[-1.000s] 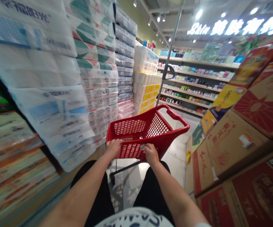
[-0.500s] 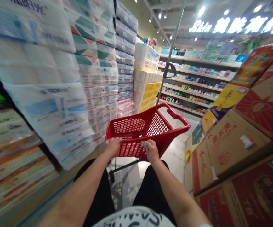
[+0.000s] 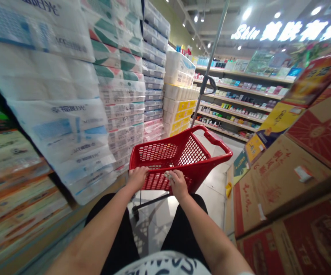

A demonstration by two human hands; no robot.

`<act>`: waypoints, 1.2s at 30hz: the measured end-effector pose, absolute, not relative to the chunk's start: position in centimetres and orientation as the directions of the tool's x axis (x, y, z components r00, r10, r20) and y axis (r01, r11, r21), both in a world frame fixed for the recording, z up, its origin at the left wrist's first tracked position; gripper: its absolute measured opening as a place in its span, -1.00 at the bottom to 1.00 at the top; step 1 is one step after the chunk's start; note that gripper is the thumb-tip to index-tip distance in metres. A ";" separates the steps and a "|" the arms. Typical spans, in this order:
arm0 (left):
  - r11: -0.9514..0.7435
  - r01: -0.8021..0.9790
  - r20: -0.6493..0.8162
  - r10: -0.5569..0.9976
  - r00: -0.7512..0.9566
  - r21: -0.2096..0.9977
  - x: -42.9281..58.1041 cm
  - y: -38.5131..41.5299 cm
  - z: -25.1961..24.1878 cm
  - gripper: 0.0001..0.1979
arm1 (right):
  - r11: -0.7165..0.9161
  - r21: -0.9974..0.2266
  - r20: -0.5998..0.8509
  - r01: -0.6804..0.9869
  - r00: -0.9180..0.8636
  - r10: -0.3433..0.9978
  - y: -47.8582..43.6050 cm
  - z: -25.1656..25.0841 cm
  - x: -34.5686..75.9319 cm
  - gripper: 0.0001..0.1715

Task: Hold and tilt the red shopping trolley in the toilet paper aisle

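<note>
A red plastic shopping basket cart [image 3: 195,164] stands in front of me in a shop aisle, with nothing visible inside it. My left hand [image 3: 137,178] is closed over the left part of its near rim. On the rim's right part my right hand [image 3: 178,183] is closed as well, with a small pale thing pinched under its fingers. A grey pole with a black handle [image 3: 208,82] rises from the cart's far end.
Stacked packs of toilet paper [image 3: 68,95] wall the left side of the aisle. Cardboard cartons [image 3: 297,172], red and brown, are piled on the right. Shelves of small goods [image 3: 234,110] run across the far end. A tiled floor [image 3: 213,191] lies ahead.
The cart and both hands have moved slightly forward along the aisle. My grip on the rim is unchanged.
</note>
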State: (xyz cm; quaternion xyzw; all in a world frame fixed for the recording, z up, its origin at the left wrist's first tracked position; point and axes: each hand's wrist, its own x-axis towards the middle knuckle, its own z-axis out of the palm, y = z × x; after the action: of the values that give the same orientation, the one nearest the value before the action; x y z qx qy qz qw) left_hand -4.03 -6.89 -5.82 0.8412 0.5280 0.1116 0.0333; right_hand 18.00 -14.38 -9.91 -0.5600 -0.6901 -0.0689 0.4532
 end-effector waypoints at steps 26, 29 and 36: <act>-0.466 0.862 0.206 0.880 0.428 0.199 -5.0 -6.9 -6.9 -0.68 | 0.338 -0.184 0.472 0.923 -0.218 0.854 -13.8 -8.5 13.2 -0.57; -0.457 0.861 0.192 0.886 0.421 0.221 -5.1 -6.8 -6.9 -0.67 | 0.342 -0.144 0.489 0.928 -0.234 0.841 -13.9 -8.8 13.4 -0.58; -0.464 0.862 0.204 0.881 0.426 0.203 -5.3 -6.7 -7.3 -0.66 | 0.420 -0.048 0.486 0.906 -0.346 0.802 -15.0 -8.7 16.5 -0.63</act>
State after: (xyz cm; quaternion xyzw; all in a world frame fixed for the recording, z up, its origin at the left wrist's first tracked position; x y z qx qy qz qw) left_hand -5.27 -6.73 -7.31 0.8438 0.5165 0.1418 0.0338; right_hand 16.52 -14.96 -8.66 -0.5259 -0.8122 -0.1157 0.2245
